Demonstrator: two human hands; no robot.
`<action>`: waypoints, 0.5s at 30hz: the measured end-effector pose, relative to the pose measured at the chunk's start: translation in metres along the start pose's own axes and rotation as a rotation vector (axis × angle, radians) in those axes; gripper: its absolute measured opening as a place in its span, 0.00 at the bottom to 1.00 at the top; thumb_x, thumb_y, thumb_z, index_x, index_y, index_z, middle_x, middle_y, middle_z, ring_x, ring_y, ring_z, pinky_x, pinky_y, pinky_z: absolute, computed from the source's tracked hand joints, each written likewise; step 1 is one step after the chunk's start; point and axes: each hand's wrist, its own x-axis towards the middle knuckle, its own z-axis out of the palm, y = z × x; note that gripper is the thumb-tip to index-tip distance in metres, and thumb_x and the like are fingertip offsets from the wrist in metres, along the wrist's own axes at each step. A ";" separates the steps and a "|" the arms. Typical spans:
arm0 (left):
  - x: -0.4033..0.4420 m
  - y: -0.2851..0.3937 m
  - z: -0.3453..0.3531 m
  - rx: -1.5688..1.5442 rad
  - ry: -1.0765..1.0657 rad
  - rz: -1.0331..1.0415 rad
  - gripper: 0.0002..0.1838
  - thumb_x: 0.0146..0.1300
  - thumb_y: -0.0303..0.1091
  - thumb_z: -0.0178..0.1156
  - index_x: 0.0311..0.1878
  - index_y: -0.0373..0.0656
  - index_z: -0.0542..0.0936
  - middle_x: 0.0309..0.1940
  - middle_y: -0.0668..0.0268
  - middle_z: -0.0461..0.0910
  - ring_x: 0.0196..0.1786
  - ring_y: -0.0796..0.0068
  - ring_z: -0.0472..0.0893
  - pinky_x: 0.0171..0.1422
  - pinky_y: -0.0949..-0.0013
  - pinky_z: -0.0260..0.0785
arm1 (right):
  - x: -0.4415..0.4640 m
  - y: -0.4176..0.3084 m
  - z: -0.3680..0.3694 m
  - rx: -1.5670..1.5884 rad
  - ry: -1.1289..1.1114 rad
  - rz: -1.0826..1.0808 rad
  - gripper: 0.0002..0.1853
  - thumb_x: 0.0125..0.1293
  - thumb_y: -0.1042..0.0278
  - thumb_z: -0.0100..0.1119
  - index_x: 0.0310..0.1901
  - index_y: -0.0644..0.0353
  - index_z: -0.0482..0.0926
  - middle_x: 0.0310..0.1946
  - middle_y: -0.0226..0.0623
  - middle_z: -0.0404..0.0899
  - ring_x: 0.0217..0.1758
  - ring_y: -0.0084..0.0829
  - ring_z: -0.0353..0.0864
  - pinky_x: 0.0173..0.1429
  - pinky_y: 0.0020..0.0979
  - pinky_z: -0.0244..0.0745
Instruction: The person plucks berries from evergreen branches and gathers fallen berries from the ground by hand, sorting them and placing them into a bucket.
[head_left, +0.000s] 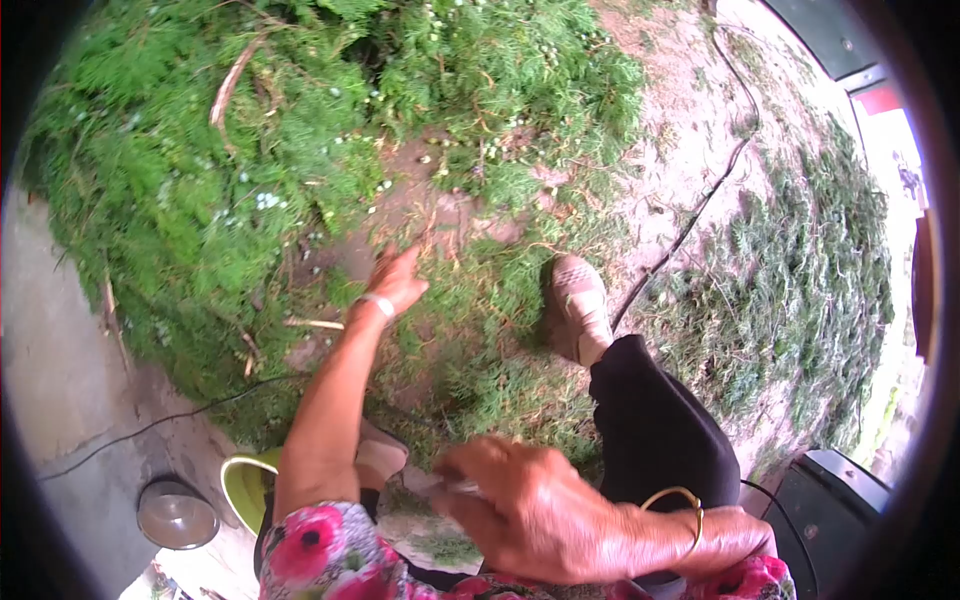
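Note:
My left hand (398, 281), with a pale band at the wrist, reaches down over bare soil and scattered green sprigs (470, 290). Its fingers are partly spread, and nothing shows in them. Close to my body is my right hand (540, 510), a gold bangle (697, 520) on its wrist. The fingers there are curled together and somewhat blurred; a small pale bit shows between them, too unclear to name. A large heap of leafy evergreen branches (180, 180) with small pale berries lies ahead and to the left of my left hand.
My shod foot (577, 300) stands right of the sprigs. A black cable (700, 205) runs along the ground beside it. More cut greenery (800, 280) lies at the right. Lower left are a yellow-green bucket (236, 488) and a metal bowl (178, 517).

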 end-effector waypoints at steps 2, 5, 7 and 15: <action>0.053 0.041 0.019 0.016 -0.004 0.071 0.40 0.48 0.33 0.67 0.67 0.44 0.63 0.67 0.38 0.51 0.69 0.40 0.55 0.73 0.55 0.52 | 0.000 -0.014 -0.014 0.114 0.084 0.024 0.10 0.53 0.72 0.61 0.31 0.68 0.72 0.23 0.52 0.73 0.27 0.54 0.76 0.29 0.44 0.70; 0.100 0.095 0.031 0.006 -0.004 0.064 0.41 0.49 0.27 0.63 0.68 0.49 0.59 0.71 0.44 0.40 0.71 0.35 0.46 0.72 0.45 0.49 | 0.002 0.002 -0.023 0.089 0.111 0.021 0.09 0.56 0.75 0.59 0.34 0.69 0.70 0.26 0.53 0.72 0.29 0.53 0.75 0.31 0.45 0.69; 0.124 0.114 0.034 0.066 0.019 0.068 0.42 0.49 0.27 0.64 0.69 0.52 0.57 0.72 0.47 0.38 0.71 0.35 0.43 0.71 0.40 0.48 | 0.006 0.007 -0.027 0.086 0.151 0.012 0.09 0.56 0.75 0.60 0.35 0.69 0.71 0.28 0.53 0.73 0.32 0.53 0.75 0.32 0.44 0.69; 0.193 0.134 0.010 0.204 0.052 0.086 0.44 0.49 0.37 0.69 0.69 0.61 0.58 0.74 0.64 0.40 0.74 0.43 0.37 0.68 0.28 0.38 | 0.020 0.006 -0.075 0.199 0.128 0.140 0.12 0.55 0.76 0.60 0.41 0.68 0.73 0.31 0.51 0.74 0.35 0.53 0.76 0.35 0.43 0.72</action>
